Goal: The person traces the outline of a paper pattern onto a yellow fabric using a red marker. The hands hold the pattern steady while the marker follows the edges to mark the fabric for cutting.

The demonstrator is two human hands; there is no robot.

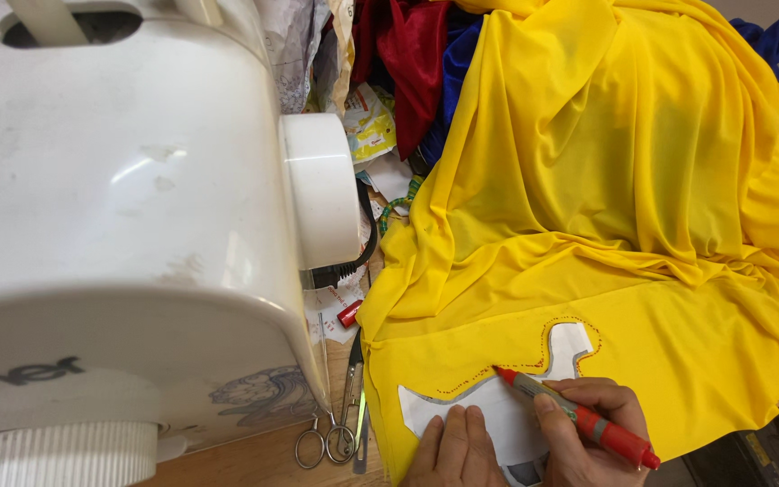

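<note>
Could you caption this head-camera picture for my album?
Right hand marks red dots with a marker around a paper pattern, held by left hand, on yellow fabric.

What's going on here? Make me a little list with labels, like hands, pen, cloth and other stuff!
Left hand: left hand presses flat on a white paper pattern
Right hand: right hand holds a red marker, tip at the pattern's edge
Cloth: yellow fabric under the pattern, with a red dotted line along the pattern's top edge
Machine: white sewing machine on the left
Tools: scissors on the wooden table beside the fabric
Behind: red cloth and blue cloth piled up
</note>
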